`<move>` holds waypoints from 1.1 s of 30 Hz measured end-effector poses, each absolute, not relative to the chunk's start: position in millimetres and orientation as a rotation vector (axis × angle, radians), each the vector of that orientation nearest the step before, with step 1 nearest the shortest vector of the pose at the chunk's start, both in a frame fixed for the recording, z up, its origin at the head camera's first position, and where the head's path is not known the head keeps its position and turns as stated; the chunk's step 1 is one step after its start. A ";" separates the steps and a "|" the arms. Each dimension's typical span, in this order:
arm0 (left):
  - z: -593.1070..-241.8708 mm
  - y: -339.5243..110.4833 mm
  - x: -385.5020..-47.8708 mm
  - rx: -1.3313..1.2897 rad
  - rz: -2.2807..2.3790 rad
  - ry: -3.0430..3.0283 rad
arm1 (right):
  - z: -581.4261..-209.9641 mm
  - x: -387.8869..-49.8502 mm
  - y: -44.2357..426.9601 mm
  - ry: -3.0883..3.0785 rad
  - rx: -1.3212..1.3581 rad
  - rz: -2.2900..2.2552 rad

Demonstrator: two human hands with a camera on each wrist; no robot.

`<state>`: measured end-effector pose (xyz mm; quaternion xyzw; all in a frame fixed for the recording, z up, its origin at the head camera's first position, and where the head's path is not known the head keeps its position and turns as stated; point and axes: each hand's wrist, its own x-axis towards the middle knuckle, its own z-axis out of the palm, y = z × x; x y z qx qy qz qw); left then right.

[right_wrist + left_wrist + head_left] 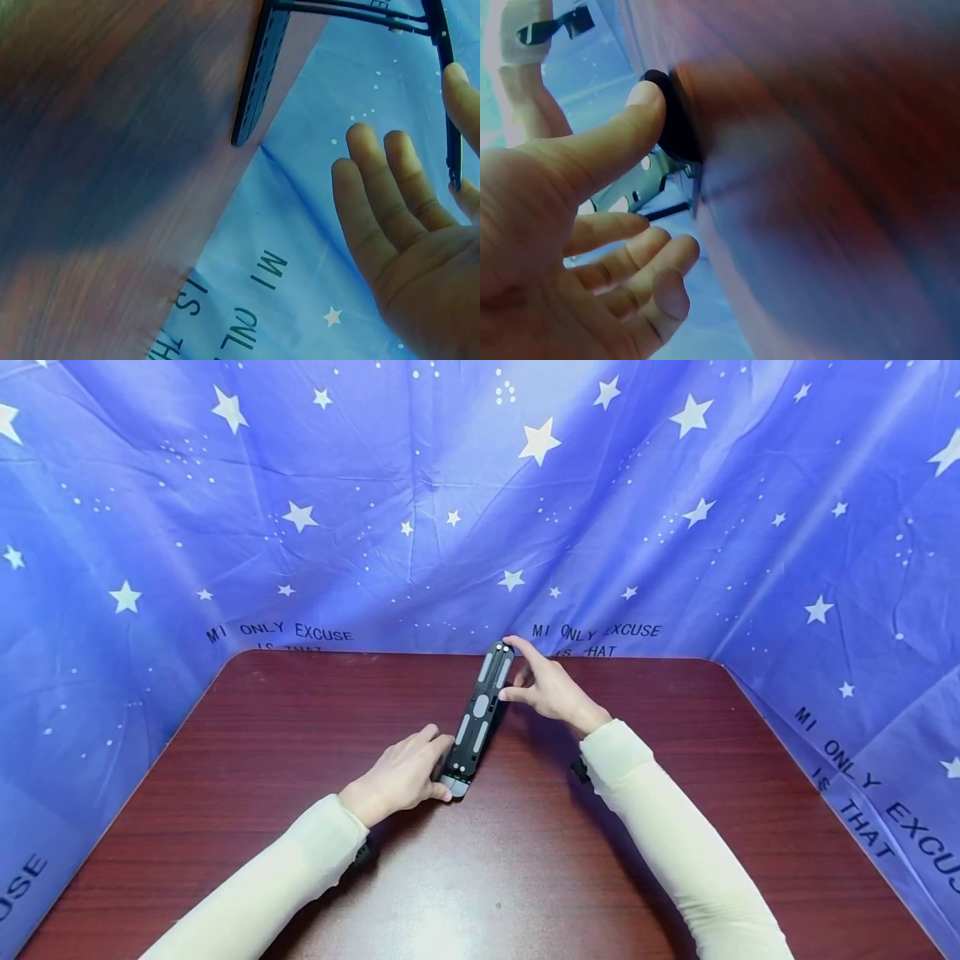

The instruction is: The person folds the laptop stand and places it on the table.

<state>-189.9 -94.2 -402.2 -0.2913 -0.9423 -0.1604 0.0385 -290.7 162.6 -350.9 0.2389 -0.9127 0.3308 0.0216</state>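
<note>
A black folding laptop stand (481, 706) with grey pads stands tilted at the middle of the table, its upper plate raised. In the right wrist view, thin arms join that plate to a slotted base (261, 82) on the tabletop. My right hand (557, 691) pinches the raised plate near its far end between thumb and index finger, while the other fingers stretch out free of it. At the near end, my left hand (401, 777) holds the stand's grey-and-black end, thumb (622, 131) against it. The remaining left fingers hang half curled beside the stand.
The dark red wooden table (300, 710) has rounded far corners. Behind it and along both sides hangs a blue curtain (405, 468) with white stars and black lettering. A black strap device (555, 28) shows at the right wrist.
</note>
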 end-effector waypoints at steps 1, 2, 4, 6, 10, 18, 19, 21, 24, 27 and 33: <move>-402.6 -95.6 -191.2 -0.912 -0.490 -2.884 | -351.1 -289.5 162.5 -2.826 0.731 1.029; -402.8 -97.0 -192.3 -0.929 -0.483 -2.878 | -351.4 -288.3 162.5 -2.823 0.721 1.029; -403.0 -99.7 -194.6 -0.966 -0.456 -2.869 | -351.9 -286.2 162.4 -2.818 0.702 1.033; -402.5 -102.4 -196.5 -1.003 -0.425 -2.861 | -353.1 -284.1 162.3 -2.812 0.683 1.040; -399.9 -107.2 -199.8 -1.059 -0.387 -2.864 | -355.2 -280.3 161.9 -2.814 0.624 1.060; -397.9 -114.9 -206.7 -1.086 -0.380 -2.914 | -358.2 -273.2 158.8 -2.772 0.556 1.090; -398.1 -115.6 -207.5 -1.085 -0.379 -2.917 | -358.7 -272.5 158.7 -2.767 0.551 1.087; -398.1 -116.5 -208.7 -1.079 -0.380 -2.930 | -359.4 -271.4 158.6 -2.763 0.536 1.089; -397.7 -116.7 -209.4 -1.059 -0.402 -2.951 | -358.1 -270.6 159.2 -2.769 0.521 1.101; -397.4 -115.0 -208.4 -1.017 -0.443 -2.982 | -355.1 -271.3 161.2 -2.781 0.545 1.120; -399.6 -108.1 -201.6 -0.909 -0.429 -2.971 | -351.8 -279.8 169.0 -2.786 0.726 1.142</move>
